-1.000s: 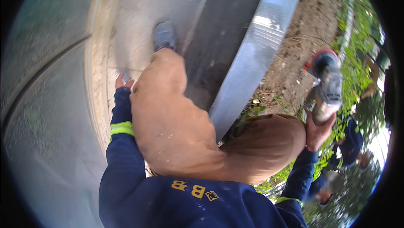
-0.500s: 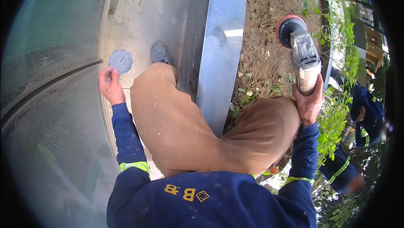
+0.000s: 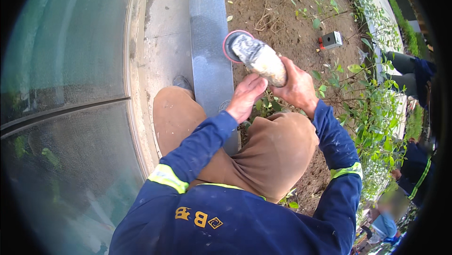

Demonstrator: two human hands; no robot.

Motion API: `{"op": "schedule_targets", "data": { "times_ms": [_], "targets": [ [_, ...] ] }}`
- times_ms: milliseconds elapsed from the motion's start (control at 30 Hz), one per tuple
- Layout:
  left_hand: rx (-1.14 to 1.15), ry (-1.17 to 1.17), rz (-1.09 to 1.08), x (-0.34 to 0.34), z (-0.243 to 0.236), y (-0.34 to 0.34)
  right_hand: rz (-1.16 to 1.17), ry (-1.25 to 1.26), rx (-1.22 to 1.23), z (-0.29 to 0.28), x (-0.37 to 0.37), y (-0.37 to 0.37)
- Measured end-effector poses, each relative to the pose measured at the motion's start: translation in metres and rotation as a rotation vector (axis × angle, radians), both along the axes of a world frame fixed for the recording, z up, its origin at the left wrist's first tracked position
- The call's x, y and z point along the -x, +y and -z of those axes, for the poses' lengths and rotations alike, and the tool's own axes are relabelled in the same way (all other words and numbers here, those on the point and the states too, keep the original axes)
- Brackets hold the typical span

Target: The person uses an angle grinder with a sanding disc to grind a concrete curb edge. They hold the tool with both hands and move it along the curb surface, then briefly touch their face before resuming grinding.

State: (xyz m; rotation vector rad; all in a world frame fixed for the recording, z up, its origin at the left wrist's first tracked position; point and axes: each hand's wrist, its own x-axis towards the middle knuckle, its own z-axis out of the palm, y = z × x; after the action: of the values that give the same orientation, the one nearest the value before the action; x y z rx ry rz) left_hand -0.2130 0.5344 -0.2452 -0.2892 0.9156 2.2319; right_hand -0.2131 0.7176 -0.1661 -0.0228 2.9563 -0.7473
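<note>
A dusty white-and-grey angle polisher [image 3: 261, 59] is tilted over the soil beside the metal ledge. Its round black pad with a red rim [image 3: 230, 46] is at the upper left end, near the ledge's edge. My right hand [image 3: 299, 87] is wrapped round the rear of the body. My left hand [image 3: 248, 97] is closed against the body's underside, its fingers pressed together and partly hidden. A faint round grey disc shape [image 3: 224, 106] shows on the ledge beside my left wrist; I cannot make out its details.
I straddle the long grey metal ledge [image 3: 207, 24]. Dusty glass panels [image 3: 70, 43] stand on my left. To the right are a soil bed [image 3: 263, 0], a small grey box with an orange part [image 3: 332, 40] and leafy shrubs [image 3: 372, 113]. Other people [image 3: 414, 170] are at the far right.
The polisher and my right hand have moved left towards the ledge. My left hand has let go of the grey striped disc and come across to the polisher. The view has shifted right.
</note>
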Motion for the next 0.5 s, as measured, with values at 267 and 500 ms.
{"op": "schedule_targets", "data": {
  "times_ms": [267, 500],
  "targets": [
    [-0.001, -0.055, -0.495, 0.017, 0.003, 0.077, -0.118, 0.115, 0.140, 0.027, -0.035, 0.047],
    [0.031, 0.147, -0.653, 0.040, -0.031, 0.064, -0.071, 0.053, 0.229, 0.007, -0.039, 0.048]
  ]
}}
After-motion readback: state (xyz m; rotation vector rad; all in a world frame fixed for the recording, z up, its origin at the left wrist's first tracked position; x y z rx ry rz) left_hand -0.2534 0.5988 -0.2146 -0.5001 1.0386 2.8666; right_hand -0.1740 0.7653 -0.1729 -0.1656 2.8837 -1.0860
